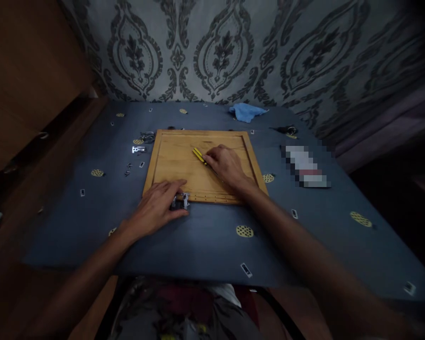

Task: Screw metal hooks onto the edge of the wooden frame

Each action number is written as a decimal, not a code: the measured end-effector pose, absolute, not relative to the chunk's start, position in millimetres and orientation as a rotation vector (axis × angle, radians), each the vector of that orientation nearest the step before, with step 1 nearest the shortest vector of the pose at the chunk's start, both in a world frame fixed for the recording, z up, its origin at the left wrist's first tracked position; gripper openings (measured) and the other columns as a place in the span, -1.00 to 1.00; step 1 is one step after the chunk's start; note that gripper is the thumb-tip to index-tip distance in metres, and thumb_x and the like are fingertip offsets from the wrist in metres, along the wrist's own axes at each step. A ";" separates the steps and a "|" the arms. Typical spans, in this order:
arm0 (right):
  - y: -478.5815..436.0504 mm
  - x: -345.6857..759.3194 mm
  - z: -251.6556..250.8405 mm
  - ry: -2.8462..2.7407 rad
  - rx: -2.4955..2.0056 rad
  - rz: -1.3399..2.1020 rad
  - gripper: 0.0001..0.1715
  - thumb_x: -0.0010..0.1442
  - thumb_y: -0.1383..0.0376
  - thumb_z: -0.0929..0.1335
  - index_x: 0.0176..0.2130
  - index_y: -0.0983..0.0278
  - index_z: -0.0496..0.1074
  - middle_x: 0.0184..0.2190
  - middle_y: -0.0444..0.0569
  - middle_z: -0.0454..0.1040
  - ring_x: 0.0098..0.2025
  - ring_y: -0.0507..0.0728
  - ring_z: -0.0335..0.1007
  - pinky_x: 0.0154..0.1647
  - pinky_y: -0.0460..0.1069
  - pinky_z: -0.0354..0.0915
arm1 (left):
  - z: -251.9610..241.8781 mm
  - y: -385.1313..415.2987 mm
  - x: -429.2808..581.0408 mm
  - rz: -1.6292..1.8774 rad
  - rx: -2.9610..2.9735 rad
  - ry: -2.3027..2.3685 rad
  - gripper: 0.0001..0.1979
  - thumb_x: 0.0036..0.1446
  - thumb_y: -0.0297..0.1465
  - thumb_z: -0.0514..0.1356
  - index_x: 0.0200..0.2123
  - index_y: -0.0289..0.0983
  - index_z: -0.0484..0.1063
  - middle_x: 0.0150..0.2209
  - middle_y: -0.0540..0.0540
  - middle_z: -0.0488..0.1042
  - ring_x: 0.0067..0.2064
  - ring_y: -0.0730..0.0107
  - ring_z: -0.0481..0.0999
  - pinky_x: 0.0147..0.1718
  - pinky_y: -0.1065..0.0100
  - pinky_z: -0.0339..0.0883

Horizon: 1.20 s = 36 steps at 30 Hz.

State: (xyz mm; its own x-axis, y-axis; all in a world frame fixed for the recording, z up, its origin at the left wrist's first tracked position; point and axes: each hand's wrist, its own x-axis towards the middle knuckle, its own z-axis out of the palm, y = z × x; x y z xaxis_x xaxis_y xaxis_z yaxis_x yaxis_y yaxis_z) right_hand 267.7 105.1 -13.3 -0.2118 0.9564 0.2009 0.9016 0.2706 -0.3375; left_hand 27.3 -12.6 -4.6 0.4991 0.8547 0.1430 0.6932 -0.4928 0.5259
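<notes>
A framed wooden panel (179, 163), like a cabinet door, lies flat on the cloth-covered table, with several small holes along its near edge. My left hand (156, 208) rests over the panel's near left corner, fingers stretched and thumb apart. Between that thumb and forefinger sits a metal hinge (185, 200) at the near edge; whether the hand touches it I cannot tell. Above the panel's middle, my right hand (226, 163) is closed on a screwdriver (199, 154) with a yellow and black handle. The tool's other end is mostly hidden under the hand.
Left of the panel lie another metal hinge (139, 149), several loose screws (128, 170) and a dark metal piece (148, 137). A blue cloth (248, 112) is at the back. To the right are a black cord-like item (288, 129) and a blurred-out packet (306, 165).
</notes>
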 end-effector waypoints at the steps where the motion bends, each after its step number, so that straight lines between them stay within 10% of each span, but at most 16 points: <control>1: 105.2 265.9 -14.2 -2.195 -1.684 0.224 -0.63 0.40 0.17 0.30 -0.10 0.33 0.62 -0.11 0.20 0.62 -0.11 0.30 0.52 -0.18 0.08 0.32 | -4.6 -12.6 27.4 0.551 2.348 1.284 -0.36 0.20 -0.26 0.40 0.28 -0.16 0.26 0.03 -0.16 0.59 0.10 0.04 0.56 0.15 -0.01 0.39; 36: 0.4 227.8 10.8 -1.478 -0.855 0.768 -0.77 0.36 0.21 0.43 -0.12 0.10 0.27 -0.29 -0.21 0.47 -0.49 -0.03 0.43 -0.50 -0.08 0.45 | -5.8 -0.7 24.8 0.542 2.427 1.148 -0.14 0.14 -0.21 0.46 0.35 -0.23 0.09 0.02 -0.22 0.56 0.09 -0.03 0.58 0.04 0.03 0.42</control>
State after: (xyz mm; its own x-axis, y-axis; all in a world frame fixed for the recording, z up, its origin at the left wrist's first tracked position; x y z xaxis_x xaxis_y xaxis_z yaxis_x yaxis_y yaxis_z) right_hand 227.8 0.4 10.8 -0.0267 0.8592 0.5110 0.0762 0.5114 -0.8559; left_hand 24.8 -0.7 -5.8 0.5875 0.7906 0.1726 0.6358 -0.5829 0.5060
